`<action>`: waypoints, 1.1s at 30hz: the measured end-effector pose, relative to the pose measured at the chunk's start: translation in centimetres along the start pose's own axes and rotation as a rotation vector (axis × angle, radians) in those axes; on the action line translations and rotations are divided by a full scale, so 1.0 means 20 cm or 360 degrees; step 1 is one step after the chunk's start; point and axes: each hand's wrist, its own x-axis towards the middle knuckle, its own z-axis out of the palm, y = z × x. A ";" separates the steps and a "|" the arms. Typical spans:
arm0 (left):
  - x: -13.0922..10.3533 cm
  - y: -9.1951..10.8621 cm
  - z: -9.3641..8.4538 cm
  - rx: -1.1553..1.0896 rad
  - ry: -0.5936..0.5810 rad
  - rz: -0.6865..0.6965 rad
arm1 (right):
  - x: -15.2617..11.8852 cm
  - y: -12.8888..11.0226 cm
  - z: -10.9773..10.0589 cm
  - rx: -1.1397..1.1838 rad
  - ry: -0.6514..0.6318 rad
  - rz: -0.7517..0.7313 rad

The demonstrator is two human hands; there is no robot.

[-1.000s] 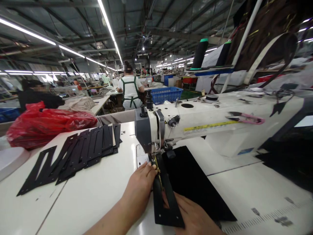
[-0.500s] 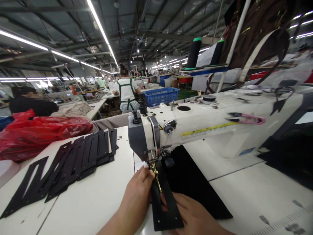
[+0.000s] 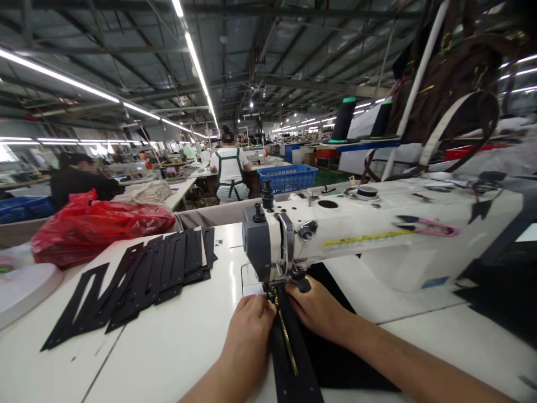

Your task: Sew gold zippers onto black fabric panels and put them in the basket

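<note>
A black slotted panel (image 3: pixel 296 366) lies under the needle end of a white sewing machine (image 3: pixel 277 249). Along its slot runs a gold-toothed zipper (image 3: pixel 287 336). My left hand (image 3: pixel 250 330) has its fingers bunched together on the panel's left edge, close to the presser foot. Just right of the foot, my right hand (image 3: pixel 321 308) grips the panel's other edge, its fingertips partly hidden by the machine head. Beneath my right forearm is a larger black sheet (image 3: pixel 335 358).
Several black slotted panels (image 3: pixel 136 280) lie overlapped on the left of the white table (image 3: pixel 168 347). Behind them sits a red plastic bag (image 3: pixel 104 226). Pink-handled thread snips (image 3: pixel 432 225) rest on the machine arm. Beyond are a blue basket (image 3: pixel 289 178) and a co-worker (image 3: pixel 230 170).
My right hand has moved from the panel's near end up beside the presser foot. More of the zipper shows along the slot. The camera view has shifted, so the scene sits lower and further right.
</note>
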 end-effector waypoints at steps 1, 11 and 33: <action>0.00 0.00 0.00 -0.0007 0.0004 0.0007 | -0.01 0.00 0.01 0.0024 0.0012 0.0022; 0.01 0.01 -0.01 -0.0116 -0.0054 0.0046 | -0.01 -0.01 0.02 0.0328 0.0014 0.0248; 0.03 -0.01 -0.01 -0.0148 -0.0132 0.0023 | -0.01 -0.02 0.04 0.0060 0.0050 0.0394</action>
